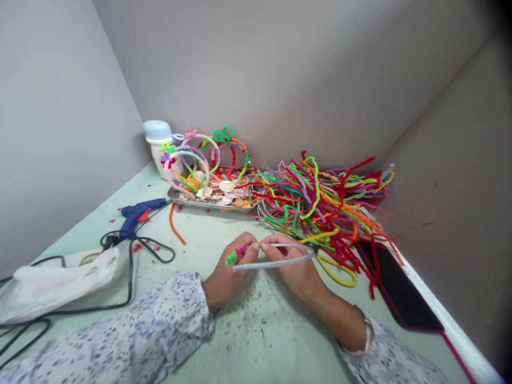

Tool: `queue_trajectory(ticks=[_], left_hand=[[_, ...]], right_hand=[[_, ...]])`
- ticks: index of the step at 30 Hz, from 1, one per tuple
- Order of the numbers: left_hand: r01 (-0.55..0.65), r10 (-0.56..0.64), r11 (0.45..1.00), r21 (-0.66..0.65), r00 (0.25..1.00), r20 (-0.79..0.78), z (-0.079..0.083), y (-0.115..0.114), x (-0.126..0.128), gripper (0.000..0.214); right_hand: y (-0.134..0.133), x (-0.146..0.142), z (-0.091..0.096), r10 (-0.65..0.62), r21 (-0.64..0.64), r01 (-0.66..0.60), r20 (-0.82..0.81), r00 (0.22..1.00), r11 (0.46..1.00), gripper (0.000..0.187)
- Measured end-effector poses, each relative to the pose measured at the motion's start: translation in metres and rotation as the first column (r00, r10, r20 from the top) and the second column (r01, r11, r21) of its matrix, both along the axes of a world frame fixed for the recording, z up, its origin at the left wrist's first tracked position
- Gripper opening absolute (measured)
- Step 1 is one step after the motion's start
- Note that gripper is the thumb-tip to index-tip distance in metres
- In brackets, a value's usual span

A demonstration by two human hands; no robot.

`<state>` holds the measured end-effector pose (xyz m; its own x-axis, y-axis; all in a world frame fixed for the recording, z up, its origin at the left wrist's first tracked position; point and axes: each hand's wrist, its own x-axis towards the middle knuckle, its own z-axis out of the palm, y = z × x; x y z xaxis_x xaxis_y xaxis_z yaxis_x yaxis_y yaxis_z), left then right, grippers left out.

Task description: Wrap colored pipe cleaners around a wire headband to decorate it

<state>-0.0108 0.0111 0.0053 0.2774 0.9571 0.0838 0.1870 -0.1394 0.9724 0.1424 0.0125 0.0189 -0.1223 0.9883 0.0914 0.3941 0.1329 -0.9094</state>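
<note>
1. Band (280,263) sits over the near bench (200,229), held in both hands, between me and the tray (216,207).
2. Left hand (226,274): fingers curled around the far leg at the pink wrap (241,249); green tip (231,259) pokes out past them.
3. Right hand (296,277): thumb and forefinger pinched on the same leg, fingertips meeting or nearly meeting the left's. Can't tell what small bit is between them.
4. Step in hand, my read: working the fuzzy wrap where it meets bare band. I'd pin the finished part with the left and let the right do the turning.
5. I'd lay turns snug and side by side, no gaps, wire end pressed flat. Light pinch: squeezing the legs would probably flex the band.
6. Pointing: both leg ends face left, bend faces right. Long axis runs roughly left-right across my view; near leg rises slightly toward the bend.
7. Near leg crosses in front of the fingers, bare grey.
</note>
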Motion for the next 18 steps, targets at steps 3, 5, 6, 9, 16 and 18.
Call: queue_trajectory(ticks=[3, 5, 6, 9, 16, 18], left_hand=[[-0.004, 0.004, 1.000, 0.000, 1.000, 0.001, -0.0011, 0.0001, 0.0005, 0.030], [-0.006, 0.006, 1.000, 0.000, 1.000, 0.006, -0.0016, -0.0003, 0.0010, 0.030], [-0.006, 0.006, 1.000, -0.003, 1.000, 0.012, -0.0019, -0.0006, 0.0012, 0.030], [-0.002, 0.002, 1.000, -0.008, 1.000, 0.030, -0.0035, -0.0011, 0.0014, 0.029], [-0.026, 0.027, 0.998, 0.061, 0.999, -0.017, -0.0046, -0.0018, 0.0020, 0.029], [-0.032, 0.035, 0.997, 0.075, 0.999, -0.034, -0.0030, -0.0022, 0.0019, 0.029]], right_hand=[[0.0000, 0.0001, 0.0020, 0.007, -0.044, -0.008, -0.016, 1.000, 0.999, 0.021], [-0.0001, 0.0000, 0.0034, -0.002, -0.086, 0.000, -0.023, 1.000, 0.996, 0.021], [-0.0003, 0.0000, 0.0040, -0.003, -0.105, 0.000, -0.030, 1.000, 0.994, 0.021], [-0.0009, 0.0003, 0.0048, 0.005, -0.151, -0.017, -0.076, 0.997, 0.988, 0.022], [-0.0006, 0.0014, -0.0010, 0.023, -0.194, -0.056, -0.166, 0.986, 0.979, 0.025], [-0.0008, 0.0013, -0.0002, 0.026, -0.177, -0.055, -0.160, 0.987, 0.983, 0.026]])
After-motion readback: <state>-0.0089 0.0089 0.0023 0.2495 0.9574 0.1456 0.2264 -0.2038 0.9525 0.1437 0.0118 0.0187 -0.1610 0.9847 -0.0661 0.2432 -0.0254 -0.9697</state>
